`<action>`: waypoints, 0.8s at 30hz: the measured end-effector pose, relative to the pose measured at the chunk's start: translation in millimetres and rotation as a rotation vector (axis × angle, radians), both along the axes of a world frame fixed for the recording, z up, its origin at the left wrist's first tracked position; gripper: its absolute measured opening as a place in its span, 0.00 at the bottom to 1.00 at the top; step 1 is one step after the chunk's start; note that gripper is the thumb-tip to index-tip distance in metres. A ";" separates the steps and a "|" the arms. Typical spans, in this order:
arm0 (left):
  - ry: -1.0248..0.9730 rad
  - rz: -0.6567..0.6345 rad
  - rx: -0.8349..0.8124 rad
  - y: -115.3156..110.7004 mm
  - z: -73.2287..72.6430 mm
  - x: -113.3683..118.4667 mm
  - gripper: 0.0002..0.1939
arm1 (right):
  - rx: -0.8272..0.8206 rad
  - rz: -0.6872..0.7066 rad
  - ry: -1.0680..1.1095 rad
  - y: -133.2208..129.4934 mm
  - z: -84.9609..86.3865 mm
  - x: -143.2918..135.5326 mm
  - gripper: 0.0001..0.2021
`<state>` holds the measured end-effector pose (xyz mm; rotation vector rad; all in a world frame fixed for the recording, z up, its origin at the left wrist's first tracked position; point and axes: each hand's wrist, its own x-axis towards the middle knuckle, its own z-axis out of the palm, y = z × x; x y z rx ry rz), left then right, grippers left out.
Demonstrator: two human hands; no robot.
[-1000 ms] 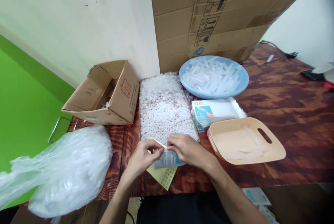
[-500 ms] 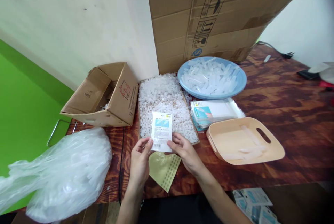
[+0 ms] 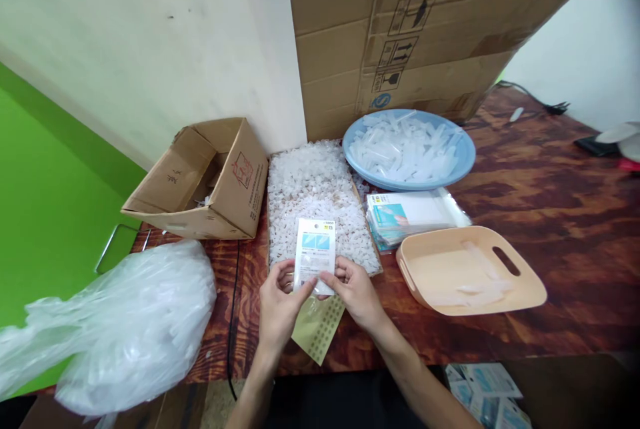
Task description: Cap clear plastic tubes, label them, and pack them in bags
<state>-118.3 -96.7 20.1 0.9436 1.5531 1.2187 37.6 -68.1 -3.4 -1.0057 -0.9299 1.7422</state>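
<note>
Packet: was held upright above the front edge of the tabletop, its printed side with two blue pictures facing the person; the packet overlapped the near end of the shallow box.
Left hand: the left hand pinched the packet's lower left corner, thumb in front.
Right hand: the right hand pinched the lower right corner, thumb in front.
Sticker sheet: the yellow sticker sheet lay below the packet, near the front edge.
Shallow box: the shallow box was full of small whitish pieces.
Right side: a packet stack lay between a blue basin of clear strips and a peach tray near the front edge.
Left side: an open carton stood behind a stuffed plastic bag at the front left corner.
Back edge: a big carton stood behind the basin.
</note>
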 end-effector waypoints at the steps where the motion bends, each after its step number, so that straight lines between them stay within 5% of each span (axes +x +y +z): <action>1: -0.008 -0.001 -0.012 0.5 -0.2 -2.1 0.26 | 0.008 0.000 -0.005 -0.3 1.9 0.3 0.18; 7: -0.160 0.004 -0.094 3.0 -4.0 -21.2 0.21 | 0.040 0.019 -0.026 -2.8 8.5 3.8 0.17; 15: -0.637 -0.303 -0.348 -5.3 2.0 -40.7 0.21 | 0.058 0.223 0.166 -10.2 6.3 13.4 0.16; 18: -0.638 -0.277 -0.306 -7.4 1.1 -37.6 0.23 | 0.068 0.237 0.199 -10.8 3.9 17.6 0.16; 22: -0.498 -0.126 -0.193 -8.2 -1.3 -17.7 0.20 | 0.049 0.060 0.213 -3.4 6.7 13.9 0.21; 24: -0.418 -0.168 -0.161 -10.6 -2.4 -1.9 0.20 | 0.019 0.001 0.179 -2.4 13.2 21.5 0.25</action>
